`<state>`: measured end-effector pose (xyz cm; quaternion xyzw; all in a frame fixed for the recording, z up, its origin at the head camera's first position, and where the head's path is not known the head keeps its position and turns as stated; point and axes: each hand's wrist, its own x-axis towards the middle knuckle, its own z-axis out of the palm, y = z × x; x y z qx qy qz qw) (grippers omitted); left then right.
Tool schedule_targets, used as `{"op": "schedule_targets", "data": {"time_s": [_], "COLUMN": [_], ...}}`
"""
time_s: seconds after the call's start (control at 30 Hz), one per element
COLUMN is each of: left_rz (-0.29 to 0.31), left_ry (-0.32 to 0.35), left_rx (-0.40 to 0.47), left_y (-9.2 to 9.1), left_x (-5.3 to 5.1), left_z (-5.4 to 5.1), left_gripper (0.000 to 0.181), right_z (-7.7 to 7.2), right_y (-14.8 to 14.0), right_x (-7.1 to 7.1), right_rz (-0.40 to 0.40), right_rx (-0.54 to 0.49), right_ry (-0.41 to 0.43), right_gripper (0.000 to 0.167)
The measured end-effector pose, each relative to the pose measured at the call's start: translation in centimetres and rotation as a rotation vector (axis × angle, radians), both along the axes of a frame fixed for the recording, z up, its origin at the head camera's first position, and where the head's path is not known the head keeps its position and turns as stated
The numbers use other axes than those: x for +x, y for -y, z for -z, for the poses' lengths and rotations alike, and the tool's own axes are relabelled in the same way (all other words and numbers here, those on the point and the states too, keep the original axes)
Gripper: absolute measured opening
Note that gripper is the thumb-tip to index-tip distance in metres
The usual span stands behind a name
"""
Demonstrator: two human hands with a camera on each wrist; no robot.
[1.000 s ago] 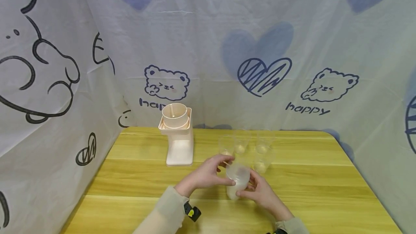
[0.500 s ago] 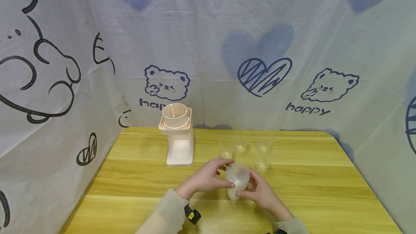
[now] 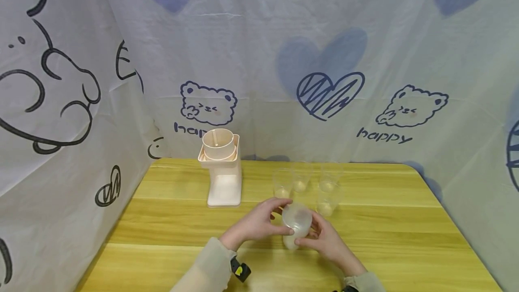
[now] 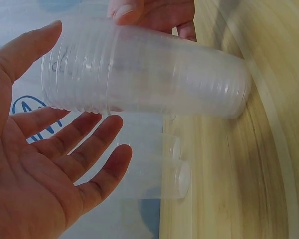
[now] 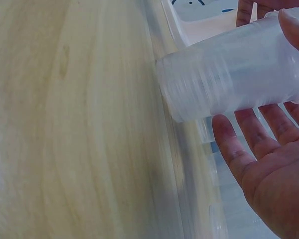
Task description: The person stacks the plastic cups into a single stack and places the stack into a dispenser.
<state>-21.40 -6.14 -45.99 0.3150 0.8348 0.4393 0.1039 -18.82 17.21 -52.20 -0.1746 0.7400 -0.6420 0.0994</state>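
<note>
While your left grip [image 3: 261, 220] and right grip [image 3: 327, 240] clasp the stack [image 3: 299, 222] near the cups [image 3: 326, 206] on the worktop [image 3: 397, 238], steady it low with the right and press lightly at the rims [image 4: 79, 74], since thin walls [image 4: 147, 72] may buckle.

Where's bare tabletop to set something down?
Bare wood: between the standing cups and the right edge of the table; also left of the pale stand. Crowded: the middle, where the left hand and right hand hold the cup stack near those cups.
</note>
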Motion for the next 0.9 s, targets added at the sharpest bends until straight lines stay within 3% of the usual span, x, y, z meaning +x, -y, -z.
{"op": "schedule_targets", "data": {"time_s": [0.33, 0.5, 0.7, 0.9], "left_rz": [-0.016, -0.043, -0.106, -0.206], "left_ry": [0.033, 0.029, -0.002, -0.021], "left_rx": [0.054, 0.093, 0.182, 0.204], "left_y": [0.4, 1.2, 2.1, 2.3], "left_x": [-0.4, -0.8, -1.7, -2.7], "left_z": [0.6, 0.4, -0.1, 0.2], "left_gripper": [0.07, 0.064, 0.058, 0.056], "right_z": [0.0, 0.1, 0.2, 0.0], "right_y": [-0.1, -0.1, 0.0, 0.1], "right_x": [0.0, 0.0, -0.1, 0.1], "right_rz": [-0.015, -0.016, -0.004, -0.002], "right_rx": [-0.008, -0.022, -0.022, -0.022], "right_ry": [-0.004, -0.005, -0.031, -0.043], "right_gripper": [0.079, 0.08, 0.077, 0.076]}}
